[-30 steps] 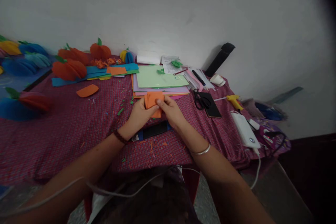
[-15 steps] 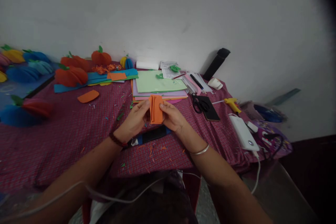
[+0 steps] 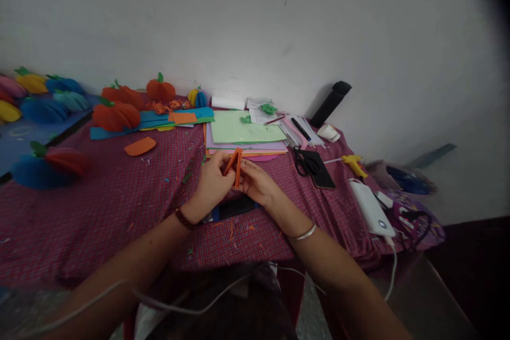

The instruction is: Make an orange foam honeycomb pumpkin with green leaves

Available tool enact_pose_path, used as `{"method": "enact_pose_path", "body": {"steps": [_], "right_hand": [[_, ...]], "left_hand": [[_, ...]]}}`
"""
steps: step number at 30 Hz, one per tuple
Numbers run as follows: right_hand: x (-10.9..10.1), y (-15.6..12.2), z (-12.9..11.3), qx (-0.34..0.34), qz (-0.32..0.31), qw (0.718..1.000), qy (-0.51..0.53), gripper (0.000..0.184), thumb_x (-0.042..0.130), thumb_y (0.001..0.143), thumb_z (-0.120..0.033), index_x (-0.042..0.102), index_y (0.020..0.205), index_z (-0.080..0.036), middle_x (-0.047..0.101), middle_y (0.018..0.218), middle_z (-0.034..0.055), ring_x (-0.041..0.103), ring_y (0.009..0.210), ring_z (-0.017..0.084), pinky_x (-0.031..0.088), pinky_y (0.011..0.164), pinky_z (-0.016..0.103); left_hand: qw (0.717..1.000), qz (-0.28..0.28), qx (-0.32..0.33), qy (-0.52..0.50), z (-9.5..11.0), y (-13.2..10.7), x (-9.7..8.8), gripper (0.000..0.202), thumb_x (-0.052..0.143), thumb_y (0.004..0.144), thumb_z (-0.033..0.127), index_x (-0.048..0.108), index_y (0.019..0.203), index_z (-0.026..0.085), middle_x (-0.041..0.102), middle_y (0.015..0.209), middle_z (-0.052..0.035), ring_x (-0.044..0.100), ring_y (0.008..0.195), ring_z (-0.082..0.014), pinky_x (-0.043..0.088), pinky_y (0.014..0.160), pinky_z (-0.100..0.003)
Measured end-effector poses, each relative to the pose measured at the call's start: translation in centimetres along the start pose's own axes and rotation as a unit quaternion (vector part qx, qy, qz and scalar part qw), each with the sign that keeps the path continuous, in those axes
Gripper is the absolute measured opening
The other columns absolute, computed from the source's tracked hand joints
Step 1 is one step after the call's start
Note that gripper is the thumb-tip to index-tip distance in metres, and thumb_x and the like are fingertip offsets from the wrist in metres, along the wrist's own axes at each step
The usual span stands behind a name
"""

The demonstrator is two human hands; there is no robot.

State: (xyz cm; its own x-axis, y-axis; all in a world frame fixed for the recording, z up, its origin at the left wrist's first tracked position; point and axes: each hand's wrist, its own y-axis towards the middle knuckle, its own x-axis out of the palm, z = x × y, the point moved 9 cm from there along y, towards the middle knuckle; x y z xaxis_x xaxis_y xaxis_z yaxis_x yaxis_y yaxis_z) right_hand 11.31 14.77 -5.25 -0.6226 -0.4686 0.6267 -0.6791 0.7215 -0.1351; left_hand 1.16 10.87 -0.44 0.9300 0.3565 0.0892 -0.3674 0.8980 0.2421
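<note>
Both my hands hold a small stack of folded orange paper pieces [image 3: 236, 163] just above the red checked tablecloth [image 3: 99, 202]. My left hand [image 3: 211, 186] pinches the stack from the left with its fingers closed. My right hand [image 3: 257, 183] grips it from the right, fingers curled. The stack is turned edge-on, so only its thin side shows. A dark flat object [image 3: 235, 206] lies on the cloth right under my hands.
A pile of coloured paper sheets [image 3: 245, 130] lies behind my hands. Black scissors [image 3: 305, 159], a yellow glue gun [image 3: 353, 163], a white power bank [image 3: 372, 204] and a black bottle [image 3: 330, 102] sit to the right. Paper pumpkins [image 3: 117, 114] and an orange cut-out [image 3: 139, 146] are at the left.
The orange stack was held flat facing me, then turned upright and edge-on between my hands. My hands shifted slightly toward me; the camera tilted a little.
</note>
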Motion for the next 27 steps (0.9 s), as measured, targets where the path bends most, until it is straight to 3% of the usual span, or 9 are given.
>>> {"method": "enact_pose_path", "body": {"steps": [5, 10, 13, 17, 22, 27], "right_hand": [[0.3, 0.0, 0.4, 0.032, -0.005, 0.999, 0.004, 0.020, 0.074, 0.077, -0.022, 0.060, 0.091, -0.018, 0.071, 0.075, -0.0014, 0.066, 0.060, 0.012, 0.059, 0.054, 0.022], [0.0, -0.1, -0.5, 0.007, 0.011, 1.000, 0.001, 0.021, 0.077, 0.071, -0.018, 0.062, 0.087, -0.018, 0.069, 0.069, -0.0046, 0.062, 0.053, 0.009, 0.056, 0.049, 0.018], [-0.5, -0.2, -1.3, -0.015, 0.025, 0.999, -0.018, 0.022, 0.077, 0.071, -0.023, 0.063, 0.086, -0.019, 0.068, 0.067, -0.0051, 0.059, 0.050, 0.009, 0.053, 0.044, 0.018], [-1.0, -0.2, -2.5, -0.064, 0.044, 0.995, -0.065, 0.025, 0.077, 0.073, -0.032, 0.065, 0.090, -0.019, 0.069, 0.069, -0.0032, 0.058, 0.052, 0.010, 0.050, 0.044, 0.019], [-1.2, -0.2, -3.9, -0.144, 0.078, 0.977, -0.136, 0.030, 0.075, 0.073, -0.043, 0.065, 0.089, -0.020, 0.070, 0.079, -0.0014, 0.061, 0.067, 0.014, 0.049, 0.056, 0.022], [-1.6, -0.5, -4.5, -0.186, 0.109, 0.954, -0.209, 0.030, 0.069, 0.076, -0.048, 0.062, 0.084, -0.020, 0.060, 0.069, -0.0043, 0.051, 0.060, 0.012, 0.042, 0.054, 0.022]], "left_hand": [[0.996, 0.084, 0.028, 0.011, 1.3, 0.5, -2.7, 0.024, 0.063, 0.059, 0.002, 0.055, 0.071, 0.021, 0.050, 0.062, 0.0082, 0.042, 0.058, -0.0119, 0.030, 0.057, -0.024], [0.990, 0.099, -0.005, -0.096, 1.0, 1.4, -3.5, 0.016, 0.064, 0.062, 0.010, 0.058, 0.074, 0.021, 0.059, 0.074, 0.0048, 0.053, 0.070, -0.0134, 0.042, 0.066, -0.024], [0.978, 0.060, -0.067, -0.187, 0.0, 1.8, -2.8, 0.014, 0.059, 0.063, 0.014, 0.061, 0.075, 0.020, 0.065, 0.074, 0.0015, 0.060, 0.073, -0.0171, 0.049, 0.071, -0.029], [0.952, -0.024, -0.138, -0.272, -0.8, 1.4, -0.8, 0.029, 0.055, 0.056, 0.009, 0.066, 0.081, 0.019, 0.073, 0.079, -0.0044, 0.068, 0.081, -0.0249, 0.054, 0.081, -0.039], [0.930, -0.060, -0.160, -0.324, -1.5, 0.8, 0.7, 0.052, 0.052, 0.055, 0.000, 0.069, 0.098, 0.022, 0.077, 0.090, -0.0018, 0.070, 0.096, -0.0264, 0.053, 0.092, -0.041], [0.910, -0.098, -0.196, -0.353, -2.2, 0.1, 2.3, 0.071, 0.049, 0.055, -0.003, 0.063, 0.121, 0.019, 0.077, 0.104, -0.0053, 0.069, 0.103, -0.0284, 0.052, 0.095, -0.046]]}}
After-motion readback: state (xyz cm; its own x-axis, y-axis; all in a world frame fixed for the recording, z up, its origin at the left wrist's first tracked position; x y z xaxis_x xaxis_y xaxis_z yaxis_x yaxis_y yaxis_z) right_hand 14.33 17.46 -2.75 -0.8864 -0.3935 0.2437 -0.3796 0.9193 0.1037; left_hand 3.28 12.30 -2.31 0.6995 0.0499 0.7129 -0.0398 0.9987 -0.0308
